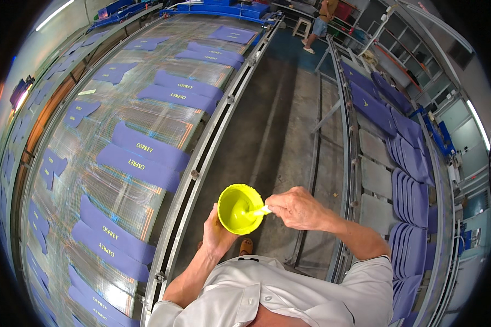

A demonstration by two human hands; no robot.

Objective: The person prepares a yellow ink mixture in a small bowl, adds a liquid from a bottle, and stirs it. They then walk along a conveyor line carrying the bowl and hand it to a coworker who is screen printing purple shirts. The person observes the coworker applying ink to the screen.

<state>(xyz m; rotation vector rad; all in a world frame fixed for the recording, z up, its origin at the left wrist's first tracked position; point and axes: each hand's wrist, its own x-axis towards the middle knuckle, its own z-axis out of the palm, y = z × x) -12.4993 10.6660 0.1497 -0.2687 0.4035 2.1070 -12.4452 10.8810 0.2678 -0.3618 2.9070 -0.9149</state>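
Cupping the neon-yellow tub (225, 203) over the concrete aisle (251, 131), your left hand (215, 235) curls round its side; your right hand (299, 209), fingers closed, pinches a stirring stick (261, 211) reaching inside the tub.

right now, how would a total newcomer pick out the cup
Start at the long left table with purple pieces, then go right to the aisle. Over it, the left hand holds the cup; the right hand grips a stick in it. Unlike the purple pieces, it's round and yellow-green.
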